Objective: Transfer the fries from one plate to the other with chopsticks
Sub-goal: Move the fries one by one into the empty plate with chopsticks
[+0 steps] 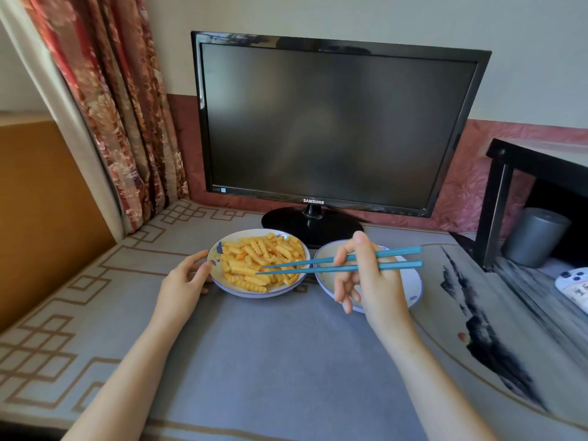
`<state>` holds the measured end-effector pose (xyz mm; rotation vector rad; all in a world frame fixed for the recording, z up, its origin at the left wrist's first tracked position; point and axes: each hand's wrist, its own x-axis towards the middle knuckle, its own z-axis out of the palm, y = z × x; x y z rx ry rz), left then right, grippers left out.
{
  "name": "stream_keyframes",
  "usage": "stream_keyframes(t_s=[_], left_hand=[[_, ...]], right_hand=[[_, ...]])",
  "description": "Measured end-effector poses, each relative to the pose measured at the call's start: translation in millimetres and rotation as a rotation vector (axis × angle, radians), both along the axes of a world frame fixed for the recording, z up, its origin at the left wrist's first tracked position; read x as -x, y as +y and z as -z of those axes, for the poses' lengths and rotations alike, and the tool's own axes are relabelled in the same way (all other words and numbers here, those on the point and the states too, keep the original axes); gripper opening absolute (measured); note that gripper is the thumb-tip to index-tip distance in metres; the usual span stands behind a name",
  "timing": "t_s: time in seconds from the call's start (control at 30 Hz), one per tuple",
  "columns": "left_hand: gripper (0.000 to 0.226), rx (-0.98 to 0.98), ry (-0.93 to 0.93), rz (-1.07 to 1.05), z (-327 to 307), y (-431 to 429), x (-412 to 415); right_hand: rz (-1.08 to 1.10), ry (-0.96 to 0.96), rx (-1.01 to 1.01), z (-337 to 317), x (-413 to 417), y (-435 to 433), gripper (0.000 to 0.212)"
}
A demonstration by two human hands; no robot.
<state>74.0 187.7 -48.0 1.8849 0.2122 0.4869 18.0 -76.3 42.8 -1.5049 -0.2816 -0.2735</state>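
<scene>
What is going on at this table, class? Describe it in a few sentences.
A person sits at a table before a dark monitor. Their right-hand grip holds blue chopsticks, with the tips reaching over the fries heaped on the full plate. No fry is lifted yet. The left-hand grip holds that plate's rim. The second plate, partly beneath the right hand, looks empty where visible.

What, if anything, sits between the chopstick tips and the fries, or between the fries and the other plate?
Nothing visible. The chopsticks have their tips over the fries on the left plate. The right plate sits right beside it, no object between them; only the right hand holding the chopsticks hangs over it.
</scene>
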Motion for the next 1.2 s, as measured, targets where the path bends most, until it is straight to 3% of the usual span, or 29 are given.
stream_keyframes(t_s=[0.3, 0.8, 1.0, 1.2], left_hand=[[0.031, -0.002, 0.003, -0.014, -2, -2, 1], [0.031, -0.002, 0.007, -0.004, 0, 0, 0], [0.030, -0.017, -0.003, -0.006, -2, -2, 2], [0.030, -0.003, 0.010, 0.005, 0, 0, 1]], right_hand=[[-0.021, -0.011, -0.006, 10, -8, 14, 0.046], [0.364, -0.044, -0.140, -11, 6, -51, 0.047], [0.575, -0.090, -0.093, -7, 6, -92, 0.040], [0.650, -0.096, -0.115, 9, 1, -119, 0.040]])
